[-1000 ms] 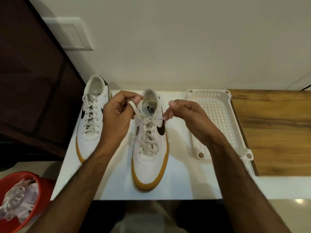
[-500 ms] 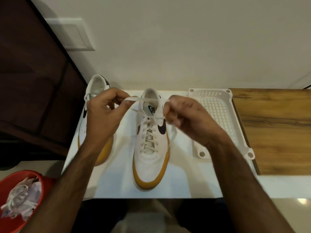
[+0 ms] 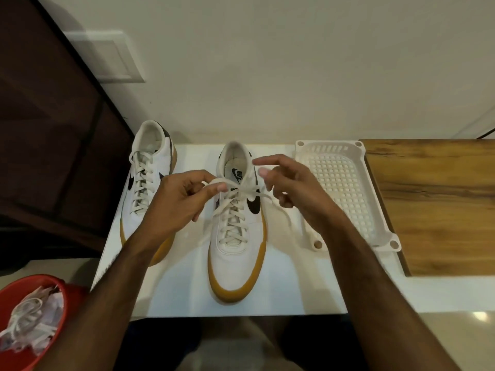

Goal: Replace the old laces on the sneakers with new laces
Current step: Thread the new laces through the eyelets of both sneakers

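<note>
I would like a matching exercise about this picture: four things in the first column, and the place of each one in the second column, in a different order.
Things:
1. red bucket
2. white tray
3. left hand
4. wooden board

Places:
A. at the far right, beside the tray
B. low at the left edge, with loose laces inside
C. right of the sneaker being tied
D. between the two sneakers, pinching a lace loop

Pairs: 1-B, 2-C, 3-D, 4-A
</note>
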`<state>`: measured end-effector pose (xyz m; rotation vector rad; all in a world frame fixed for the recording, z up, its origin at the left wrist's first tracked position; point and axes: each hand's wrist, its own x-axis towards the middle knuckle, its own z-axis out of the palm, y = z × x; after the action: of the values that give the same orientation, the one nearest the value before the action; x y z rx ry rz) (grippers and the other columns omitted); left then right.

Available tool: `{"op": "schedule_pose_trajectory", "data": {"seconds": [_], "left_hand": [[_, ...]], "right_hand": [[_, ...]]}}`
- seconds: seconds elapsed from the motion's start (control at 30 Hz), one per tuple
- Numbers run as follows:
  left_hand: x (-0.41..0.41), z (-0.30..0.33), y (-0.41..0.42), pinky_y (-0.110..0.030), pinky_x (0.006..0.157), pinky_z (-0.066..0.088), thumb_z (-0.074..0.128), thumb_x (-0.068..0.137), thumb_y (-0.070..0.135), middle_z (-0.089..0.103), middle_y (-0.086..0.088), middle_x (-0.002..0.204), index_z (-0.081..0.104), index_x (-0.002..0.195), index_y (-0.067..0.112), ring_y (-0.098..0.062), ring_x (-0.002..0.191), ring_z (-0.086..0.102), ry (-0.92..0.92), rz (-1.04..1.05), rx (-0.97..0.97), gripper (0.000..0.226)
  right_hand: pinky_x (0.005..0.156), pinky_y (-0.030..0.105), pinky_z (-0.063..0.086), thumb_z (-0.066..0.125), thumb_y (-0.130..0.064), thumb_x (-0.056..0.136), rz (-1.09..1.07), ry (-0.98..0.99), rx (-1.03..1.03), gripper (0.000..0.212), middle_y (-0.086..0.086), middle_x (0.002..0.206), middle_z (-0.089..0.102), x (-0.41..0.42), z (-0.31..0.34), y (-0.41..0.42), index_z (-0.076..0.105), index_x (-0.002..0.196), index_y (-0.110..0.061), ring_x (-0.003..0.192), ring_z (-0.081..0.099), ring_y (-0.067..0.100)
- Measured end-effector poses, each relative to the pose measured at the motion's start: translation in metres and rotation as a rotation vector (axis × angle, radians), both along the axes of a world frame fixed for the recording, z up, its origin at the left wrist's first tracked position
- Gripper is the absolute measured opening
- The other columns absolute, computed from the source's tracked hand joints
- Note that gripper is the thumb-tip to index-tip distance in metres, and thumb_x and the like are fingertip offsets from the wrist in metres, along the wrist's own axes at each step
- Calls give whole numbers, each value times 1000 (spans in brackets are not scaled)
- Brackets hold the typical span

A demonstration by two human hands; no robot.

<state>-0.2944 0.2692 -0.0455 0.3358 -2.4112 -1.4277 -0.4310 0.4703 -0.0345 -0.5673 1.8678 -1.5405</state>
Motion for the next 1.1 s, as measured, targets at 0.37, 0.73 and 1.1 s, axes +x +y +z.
{"op": "schedule_pose_trajectory", "data": {"seconds": [0.37,0.73,1.1], "left_hand": [[2,5,4,-22,44,34,65,95,28,43,6,39,71,80,27,-18,33,35,91,8,8,16],[-2,-14,26,-18,54,33,71,91,28,51,3,52,65,62,18,-10,48,43,-186,-442,-209,32],[1,-10,37,-17,50,19,54,77,31,26,2,48,30,54,21,-16,49,30,-180,-639,-642,34]], "right_hand": [[55,30,48,63,-12,98,-125,130,-51,16,15,75,74,-6,-1,4,67,93,2,60,67,24],[92,30,57,47,10,97,-585,-517,-491,33,14,106,74,-33,-25,14,67,122,2,97,73,21],[49,18,40,49,2,101,-595,-379,-403,34,9,89,70,-44,-27,24,59,133,-5,57,49,8]]}}
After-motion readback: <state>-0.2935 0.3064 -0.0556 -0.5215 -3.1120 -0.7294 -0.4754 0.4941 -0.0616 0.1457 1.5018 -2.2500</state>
